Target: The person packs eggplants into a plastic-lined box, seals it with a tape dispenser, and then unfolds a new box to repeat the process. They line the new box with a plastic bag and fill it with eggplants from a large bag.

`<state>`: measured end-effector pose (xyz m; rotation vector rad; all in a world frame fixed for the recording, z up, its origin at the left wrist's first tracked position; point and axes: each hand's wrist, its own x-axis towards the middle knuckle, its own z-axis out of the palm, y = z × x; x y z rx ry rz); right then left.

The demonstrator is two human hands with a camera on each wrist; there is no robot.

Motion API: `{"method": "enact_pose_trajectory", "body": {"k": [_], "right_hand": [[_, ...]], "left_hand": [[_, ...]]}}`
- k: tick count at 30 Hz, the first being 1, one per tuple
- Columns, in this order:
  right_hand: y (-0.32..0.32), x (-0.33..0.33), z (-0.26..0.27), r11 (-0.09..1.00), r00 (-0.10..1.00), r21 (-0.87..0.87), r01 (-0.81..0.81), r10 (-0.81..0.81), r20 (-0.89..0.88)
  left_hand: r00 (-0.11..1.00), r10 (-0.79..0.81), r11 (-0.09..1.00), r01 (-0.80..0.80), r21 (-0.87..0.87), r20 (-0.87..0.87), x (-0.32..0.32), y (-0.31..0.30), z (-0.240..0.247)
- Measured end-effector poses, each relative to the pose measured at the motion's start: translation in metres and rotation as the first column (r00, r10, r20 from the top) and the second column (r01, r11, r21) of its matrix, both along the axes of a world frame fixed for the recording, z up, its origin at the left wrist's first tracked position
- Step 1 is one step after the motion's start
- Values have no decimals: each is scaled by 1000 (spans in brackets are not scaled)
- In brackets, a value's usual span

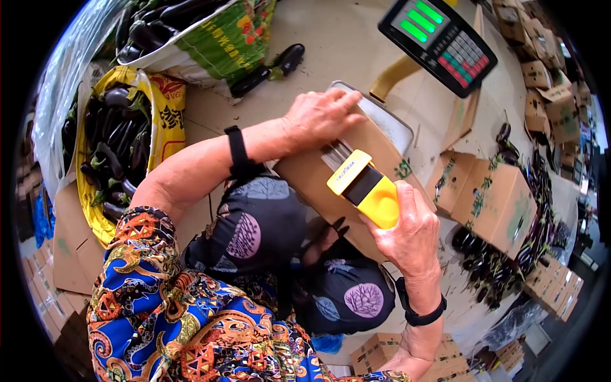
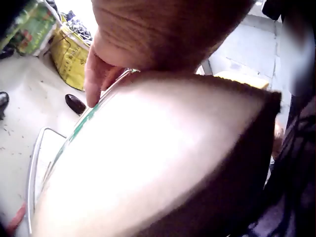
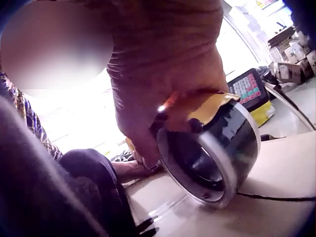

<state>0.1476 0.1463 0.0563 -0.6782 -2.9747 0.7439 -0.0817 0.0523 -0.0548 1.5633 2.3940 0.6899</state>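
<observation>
A closed cardboard box (image 1: 305,181) lies aslant in front of the person's knees, its far end overlapping the metal scale tray (image 1: 402,130). My left hand (image 1: 323,116) rests across the box's far end; in the left wrist view its fingers (image 2: 93,89) reach over the edge and down the side. My right hand (image 1: 410,232) grips a yellow tape dispenser (image 1: 382,200) over the box top. Clear tape (image 1: 337,155) stretches between the dispenser and the box near my left hand. The tape roll (image 3: 247,148) stands close over the cardboard in the right wrist view.
A scale display (image 1: 439,44) with green digits rises on a post beyond the tray. Eggplants fill a yellow bag (image 1: 168,105) and a green-white bag (image 1: 210,54) at left. An open carton (image 1: 503,204) and an eggplant pile (image 1: 474,254) are at right.
</observation>
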Motion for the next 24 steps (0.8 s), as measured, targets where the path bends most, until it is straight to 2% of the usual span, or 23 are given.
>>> {"method": "enact_pose_trajectory", "body": {"k": [2, 3, 5, 6, 7, 10, 13, 14, 18, 21, 22, 23, 24], "right_hand": [[9, 33, -1, 998, 999, 45, 34, -33, -12], [14, 53, -1, 997, 999, 66, 46, -45, -16], [21, 95, -11, 988, 996, 133, 80, -73, -55], [26, 116, -14, 986, 994, 121, 112, -109, -32], [29, 135, -18, 984, 990, 110, 142, -141, -12], [31, 170, -41, 978, 983, 99, 184, -184, -8], [31, 191, -71, 975, 979, 90, 202, -200, -35], [33, 192, -78, 975, 978, 78, 206, -203, -46], [24, 192, -110, 965, 959, -13, 260, -260, -110], [5, 198, -141, 935, 918, -78, 347, -356, -174], [-2, 194, -151, 929, 901, -104, 354, -369, -229], [-12, 189, -160, 922, 879, -140, 361, -386, -280], [-20, 180, -163, 902, 866, -201, 383, -426, -261]], "left_hand": [[1000, 1, 1000, -1, -11, -13, -2, -1, 1], [973, -119, 990, 132, 51, -200, -6, -3, 0], [844, -306, 938, 347, 14, -440, -20, -6, -16], [848, -317, 934, 356, 15, -425, -21, -6, -7], [973, -171, 984, 176, 20, -157, -14, -6, 2], [966, -199, 976, 210, 50, -167, -21, -8, -4], [891, -284, 945, 323, 54, -353, -28, -12, -17], [857, -315, 937, 348, 7, -408, -29, -12, -18], [836, -340, 924, 382, 12, -431, -34, -18, -18], [910, -303, 945, 326, 36, -283, -36, -14, -19], [899, -318, 939, 342, 29, -300, -42, -14, -21], [832, -349, 926, 377, -21, -432, -50, -13, -22], [865, -329, 935, 355, -2, -379, -54, -11, -20]]}}
